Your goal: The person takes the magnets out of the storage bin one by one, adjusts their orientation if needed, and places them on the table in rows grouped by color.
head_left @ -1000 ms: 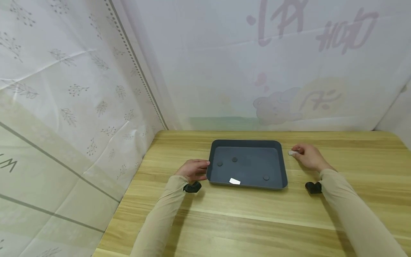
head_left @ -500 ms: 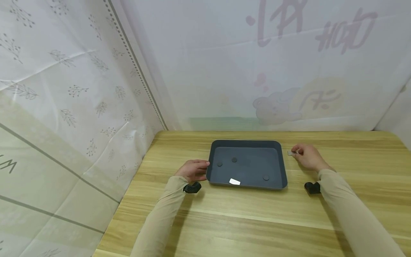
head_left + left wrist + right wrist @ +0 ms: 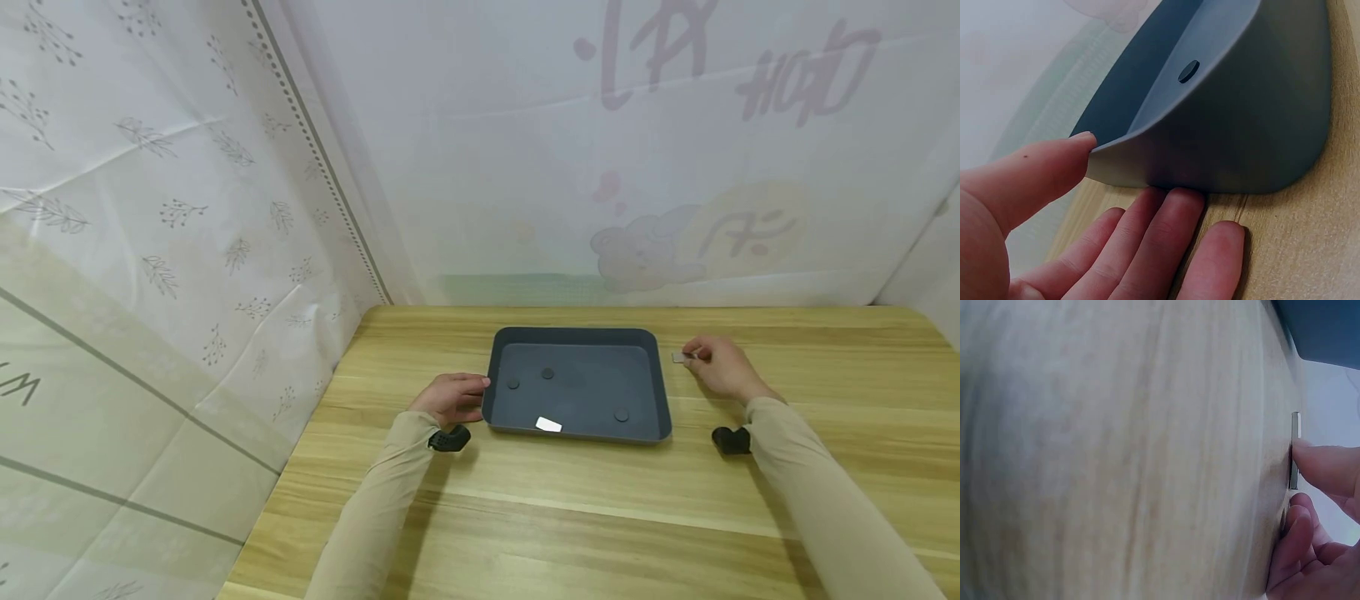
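In the head view a dark grey tray lies on the table, with three small dark discs and a shiny white flat piece inside. My left hand is at its left side. In the left wrist view the thumb touches the rim, and the straight fingers lie on the table right at the base of the wall. Right of the tray, my right hand pinches a small thin silvery flat piece. The right wrist view shows this piece edge-on, close over the table.
The wooden table spreads around the tray. Behind it hangs a pale printed cloth, with a leaf-patterned one on the left. A black wrist device sits on the left wrist, and another on the right.
The flat piece in my right hand looks greyer than a second ago, its shine changed. Both hands and the tray stay almost in place.
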Tool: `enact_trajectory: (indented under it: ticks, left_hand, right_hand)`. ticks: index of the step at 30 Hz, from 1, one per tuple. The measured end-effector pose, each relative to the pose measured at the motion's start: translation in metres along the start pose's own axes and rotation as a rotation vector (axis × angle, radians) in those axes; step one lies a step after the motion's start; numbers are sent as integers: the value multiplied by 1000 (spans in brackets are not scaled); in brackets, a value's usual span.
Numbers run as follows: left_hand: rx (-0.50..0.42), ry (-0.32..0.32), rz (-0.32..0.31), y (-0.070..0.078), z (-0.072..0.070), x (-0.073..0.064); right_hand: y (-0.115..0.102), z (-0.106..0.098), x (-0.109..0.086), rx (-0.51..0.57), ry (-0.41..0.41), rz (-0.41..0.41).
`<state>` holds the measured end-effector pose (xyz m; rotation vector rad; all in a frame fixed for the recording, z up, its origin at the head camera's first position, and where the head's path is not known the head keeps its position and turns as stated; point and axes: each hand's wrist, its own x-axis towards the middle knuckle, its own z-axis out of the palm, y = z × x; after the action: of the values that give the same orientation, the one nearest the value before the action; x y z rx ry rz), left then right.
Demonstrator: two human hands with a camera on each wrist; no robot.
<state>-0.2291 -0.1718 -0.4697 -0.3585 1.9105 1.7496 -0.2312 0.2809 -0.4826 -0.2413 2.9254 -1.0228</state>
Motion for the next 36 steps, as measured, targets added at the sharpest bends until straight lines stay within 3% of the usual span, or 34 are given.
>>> enact_trajectory:
  ticks: [8,14,20,24,36]
  left_hand:
    - [-10,-1,-8,0,0,0]
    - [1,2,-7,-1,0,-2]
    - [5,8,1,-1,0,-2]
    - [-4,3,1,-1,0,-2]
    - [-14,-3,-6,0,0,-2]
  right_hand:
    - [-6,-5,-9,85,4,65]
    - [-19,-6,-13,157,83,95]
    - [-52,-10,-15,219,115,58]
    - [-75,-6,-16,241,93,29]
    - [-123,37,-26,332,-43,-126]
